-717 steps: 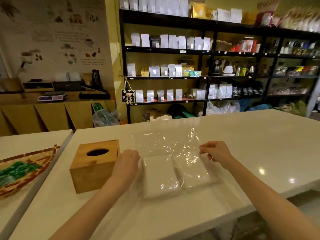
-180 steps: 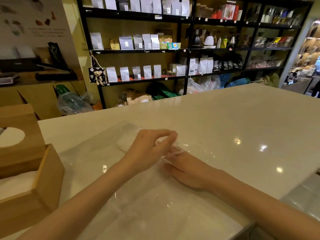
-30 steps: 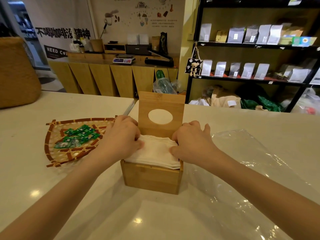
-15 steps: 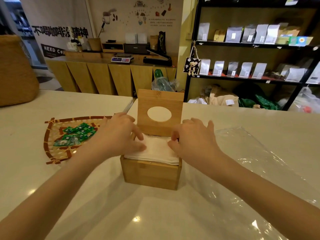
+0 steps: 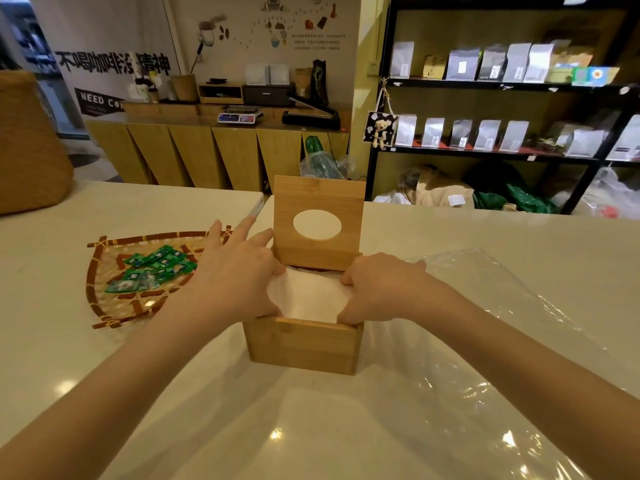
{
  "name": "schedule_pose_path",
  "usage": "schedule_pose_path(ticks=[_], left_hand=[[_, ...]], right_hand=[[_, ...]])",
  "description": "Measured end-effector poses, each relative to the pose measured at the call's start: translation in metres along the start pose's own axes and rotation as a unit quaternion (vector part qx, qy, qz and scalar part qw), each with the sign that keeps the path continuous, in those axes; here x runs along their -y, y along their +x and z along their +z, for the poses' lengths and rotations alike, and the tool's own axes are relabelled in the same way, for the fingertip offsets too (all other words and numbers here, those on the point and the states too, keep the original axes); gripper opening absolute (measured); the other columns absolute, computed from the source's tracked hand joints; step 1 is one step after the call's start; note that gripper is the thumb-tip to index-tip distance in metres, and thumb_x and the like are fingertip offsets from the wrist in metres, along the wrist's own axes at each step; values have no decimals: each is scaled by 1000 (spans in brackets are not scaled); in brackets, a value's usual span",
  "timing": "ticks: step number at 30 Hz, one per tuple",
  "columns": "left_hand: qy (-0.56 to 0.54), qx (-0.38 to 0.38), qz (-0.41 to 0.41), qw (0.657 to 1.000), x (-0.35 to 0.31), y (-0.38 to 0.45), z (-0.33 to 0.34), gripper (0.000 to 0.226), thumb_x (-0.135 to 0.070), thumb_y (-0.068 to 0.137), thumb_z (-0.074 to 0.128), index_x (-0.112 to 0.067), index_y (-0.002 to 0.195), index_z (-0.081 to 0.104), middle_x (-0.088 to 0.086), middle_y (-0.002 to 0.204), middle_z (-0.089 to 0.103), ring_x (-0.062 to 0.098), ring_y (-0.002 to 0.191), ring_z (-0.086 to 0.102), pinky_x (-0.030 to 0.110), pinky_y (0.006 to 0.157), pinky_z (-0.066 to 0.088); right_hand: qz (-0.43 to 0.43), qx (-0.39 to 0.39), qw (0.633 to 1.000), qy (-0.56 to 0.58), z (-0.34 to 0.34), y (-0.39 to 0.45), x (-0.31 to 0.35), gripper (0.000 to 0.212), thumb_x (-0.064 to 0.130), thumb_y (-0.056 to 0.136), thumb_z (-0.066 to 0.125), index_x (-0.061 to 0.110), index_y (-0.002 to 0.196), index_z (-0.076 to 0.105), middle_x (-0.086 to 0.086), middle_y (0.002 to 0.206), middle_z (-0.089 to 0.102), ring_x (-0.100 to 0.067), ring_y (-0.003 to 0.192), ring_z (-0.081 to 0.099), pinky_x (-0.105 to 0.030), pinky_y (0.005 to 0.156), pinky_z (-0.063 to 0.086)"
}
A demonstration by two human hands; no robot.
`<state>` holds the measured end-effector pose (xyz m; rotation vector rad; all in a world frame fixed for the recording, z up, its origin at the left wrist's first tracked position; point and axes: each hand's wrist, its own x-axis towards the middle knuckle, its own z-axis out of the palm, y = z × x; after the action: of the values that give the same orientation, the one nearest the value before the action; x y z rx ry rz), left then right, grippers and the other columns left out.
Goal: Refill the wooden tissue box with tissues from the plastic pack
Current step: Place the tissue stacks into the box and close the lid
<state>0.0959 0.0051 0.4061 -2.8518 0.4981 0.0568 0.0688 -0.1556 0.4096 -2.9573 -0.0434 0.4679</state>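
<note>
Tissues (image 5: 306,299) sit in the wooden box (image 5: 301,344); both hands, left (image 5: 239,282) and right (image 5: 377,289), press their edges down (lid (image 5: 318,223) upright). Closing remains.

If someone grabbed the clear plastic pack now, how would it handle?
Probably floppy: the plastic pack lies flat and wrinkled on the counter. Likely very light, since it looks empty, with the tissues in the wooden box. Its glossy film may slip.

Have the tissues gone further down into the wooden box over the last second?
Yes. The tissues now sit below the wooden box front rim; earlier they draped over it.
</note>
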Motion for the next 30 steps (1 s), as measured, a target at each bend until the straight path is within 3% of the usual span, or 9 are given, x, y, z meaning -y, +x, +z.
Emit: schedule_pose_path(ticks=[2,5,8,11,14,17,21,30], left_hand=[[16,11,-3,1000,1,1,0,65,-58,72,61,-40,131,43,0,158,9,28,144,-8,60,112,0],[13,44,-2,999,4,5,0,65,-58,72,60,-40,132,42,2,158,10,30,144,-8,61,111,-1],[12,54,-1,998,1,10,3,67,-56,73,61,-37,134,41,2,156,16,31,144,-6,61,111,-2],[3,55,-6,998,-3,12,3,62,-52,75,62,-33,131,47,4,152,27,30,144,-2,61,112,-2],[-4,63,-5,998,-2,9,-4,60,-53,75,62,-32,130,49,6,150,31,30,144,3,59,112,1],[-35,22,-12,999,3,5,-10,44,-44,78,62,-33,121,57,2,148,36,25,144,8,56,113,4],[-16,-1,-23,1000,0,2,-7,30,-35,78,65,-32,109,66,0,144,40,24,144,8,59,112,3],[-29,6,-38,999,-1,9,-2,28,-32,76,68,-29,104,68,-1,142,46,25,144,9,61,111,1]], right_hand=[[10,16,1000,-14,-1,-2,3,25,32,75,61,19,63,44,1,76,48,-28,94,46,-68,104,19],[15,30,999,-22,-1,-2,6,21,32,77,60,20,66,46,2,76,49,-27,93,47,-71,104,15],[22,27,999,-40,-2,-2,8,14,31,78,60,19,83,55,1,77,48,-27,97,48,-74,103,12],[30,15,998,-60,-3,-4,12,24,29,78,61,18,99,58,0,82,50,-29,106,51,-75,103,9],[22,-12,999,-44,-1,-6,11,30,33,78,64,18,105,61,-1,96,58,-26,105,53,-73,104,11],[20,-29,999,2,0,-9,9,39,38,79,64,22,114,60,0,112,61,-25,107,53,-64,105,22],[11,-28,999,22,-2,-13,9,36,35,82,62,24,116,60,-1,118,60,-25,110,51,-60,106,25],[1,10,1000,-6,3,-14,8,36,31,91,48,25,125,54,-3,127,55,-26,118,47,-61,107,24]])
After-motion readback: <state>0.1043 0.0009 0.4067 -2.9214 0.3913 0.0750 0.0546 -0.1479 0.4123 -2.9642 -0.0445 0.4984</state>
